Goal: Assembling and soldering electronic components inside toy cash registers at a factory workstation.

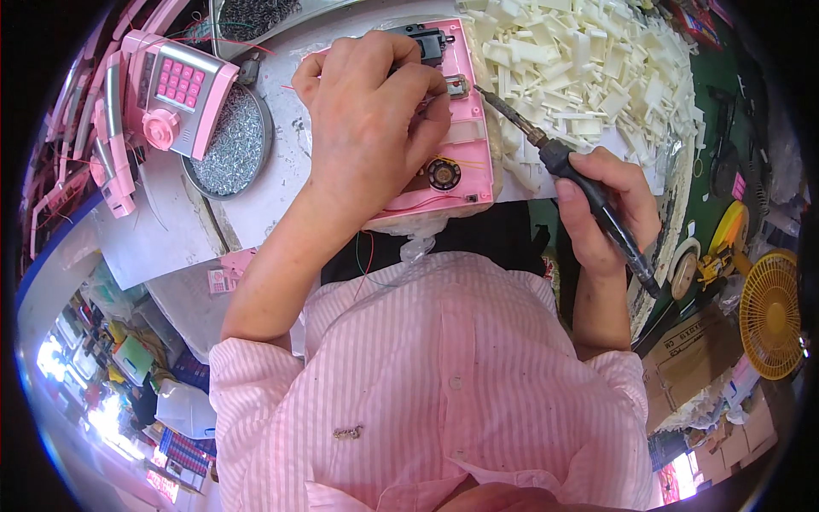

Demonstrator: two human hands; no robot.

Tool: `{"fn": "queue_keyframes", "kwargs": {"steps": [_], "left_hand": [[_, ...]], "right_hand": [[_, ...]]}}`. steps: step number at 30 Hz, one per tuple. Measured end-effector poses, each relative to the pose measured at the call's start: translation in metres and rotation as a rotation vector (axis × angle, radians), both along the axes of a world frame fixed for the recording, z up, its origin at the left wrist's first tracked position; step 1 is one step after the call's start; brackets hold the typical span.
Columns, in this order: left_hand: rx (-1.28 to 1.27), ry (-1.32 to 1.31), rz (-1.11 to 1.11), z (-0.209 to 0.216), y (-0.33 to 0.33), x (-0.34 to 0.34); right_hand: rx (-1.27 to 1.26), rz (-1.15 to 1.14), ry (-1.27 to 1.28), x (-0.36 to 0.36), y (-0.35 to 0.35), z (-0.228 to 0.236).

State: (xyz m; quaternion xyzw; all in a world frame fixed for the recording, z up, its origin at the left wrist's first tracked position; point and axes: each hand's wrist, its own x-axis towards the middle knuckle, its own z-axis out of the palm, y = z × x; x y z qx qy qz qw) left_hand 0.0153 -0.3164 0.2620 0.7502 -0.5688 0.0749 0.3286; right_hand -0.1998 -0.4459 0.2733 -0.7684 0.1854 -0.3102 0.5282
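Note:
A shallow pink plastic casing [479, 166] lies on the bench in front of me. My left hand [367, 119] reaches over it with curled fingers, thumb and index pressed together; whatever they pinch is hidden beneath the hand. Near those fingertips sits a small metal motor [457, 86], with a black box-like part [431, 44] above it. Lower in the casing are a round black speaker [444, 174] and thin wires. My right hand [636, 209] grips a soldering iron [560, 160] by its black handle. The iron's tip points up and left, close to the casing's right edge by the motor.
Cream plastic pieces [589, 64] are heaped at the right. To the left, a round tray [266, 141] holds small screws beside a pink-and-silver toy cash register [179, 94]. More pink housings [111, 128] are stacked beyond. A yellow fan [770, 314] stands far right.

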Motion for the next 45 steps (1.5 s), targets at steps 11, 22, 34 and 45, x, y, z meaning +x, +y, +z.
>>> {"fn": "queue_keyframes", "kwargs": {"steps": [11, 22, 34, 45], "left_hand": [[0.060, -0.029, -0.001, 0.0056, 0.0015, 0.0006], [0.053, -0.045, -0.001, 0.0054, 0.0002, 0.0007], [0.040, -0.048, 0.016, 0.0035, -0.0010, -0.0025], [0.064, -0.046, 0.029, 0.0055, -0.0022, -0.0050]], "right_hand": [[-0.008, 0.041, -0.028, 0.0014, 0.0008, -0.0041], [-0.042, 0.028, -0.015, 0.0042, 0.0027, -0.0040], [-0.193, 0.030, -0.008, 0.0070, 0.0035, -0.0040], [-0.190, 0.019, 0.020, 0.0035, 0.0025, -0.0030]]}}
